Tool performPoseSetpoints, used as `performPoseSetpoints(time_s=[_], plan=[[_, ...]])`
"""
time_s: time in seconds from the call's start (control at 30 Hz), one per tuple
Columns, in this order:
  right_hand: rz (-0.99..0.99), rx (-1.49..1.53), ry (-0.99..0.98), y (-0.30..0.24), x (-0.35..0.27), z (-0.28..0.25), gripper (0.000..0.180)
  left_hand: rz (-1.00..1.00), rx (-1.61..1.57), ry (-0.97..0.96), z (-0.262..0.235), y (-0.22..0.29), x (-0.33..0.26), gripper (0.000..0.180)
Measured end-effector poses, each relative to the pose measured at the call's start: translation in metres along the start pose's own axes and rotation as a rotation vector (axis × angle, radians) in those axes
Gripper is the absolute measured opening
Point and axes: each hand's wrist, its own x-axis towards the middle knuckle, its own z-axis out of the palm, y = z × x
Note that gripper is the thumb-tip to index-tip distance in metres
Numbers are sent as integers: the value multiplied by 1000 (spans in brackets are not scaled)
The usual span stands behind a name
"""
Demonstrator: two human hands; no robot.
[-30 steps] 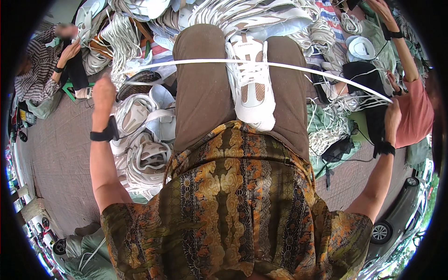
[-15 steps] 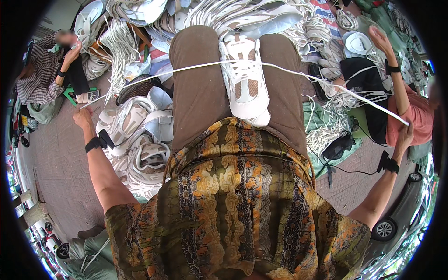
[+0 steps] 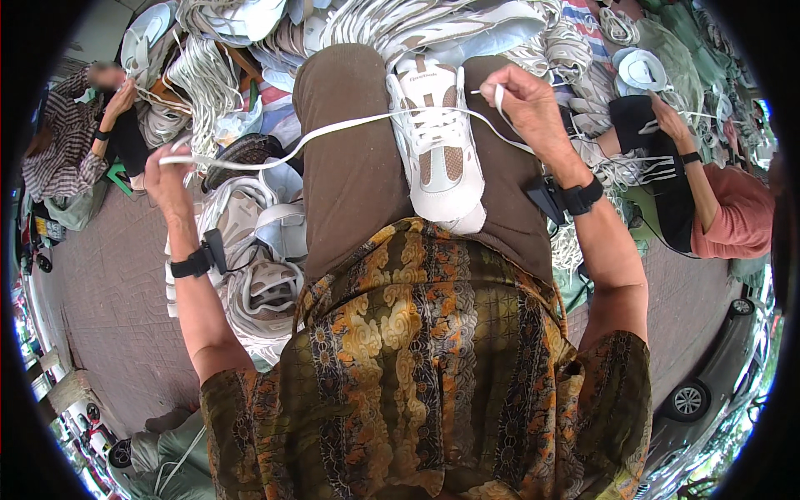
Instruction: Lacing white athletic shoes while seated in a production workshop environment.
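A white and tan sneaker (image 3: 447, 196) is held upright between my knees, toe toward me. Its white shoelace (image 3: 342, 127) is threaded through the lower eyelets, with one long end running out to each side. My left hand (image 3: 170, 185), out to the left above the shoe pile, is closed around the left end, which loops over the fingers. Close by the sneaker's right side, my right hand (image 3: 533, 115) pinches the other end near its tip. That end sags in a curve below the fingers.
White and tan shoe pieces (image 3: 242, 212) are heaped beside my left knee. Bundles of white laces (image 3: 204, 83) hang at the far left, with more uppers ahead. One person (image 3: 62, 142) sits at left, another (image 3: 733, 208) at right. A grey car (image 3: 708, 400) stands lower right.
My right hand has come in from far right to beside the sneaker, now near the lace's tip. My left hand has risen slightly. The taut lace has slackened.
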Motion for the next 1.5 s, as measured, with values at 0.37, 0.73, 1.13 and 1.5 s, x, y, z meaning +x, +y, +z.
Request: performPoseSetpoints(time_s=[0.37,0.73,1.13,1.5], plan=[[-148,-238,21,-2,-11,16,10,27,-134,-515,196,122,-107,14],[-181,-394,-52,-2,-5,18,10,-171,-195,-768,235,103,-126,10],[-60,-386,-96,-2,-3,15,11,30,82,-811,241,115,-124,11],[-100,-345,-119,-2,-5,15,10,280,235,-829,246,105,-121,17]])
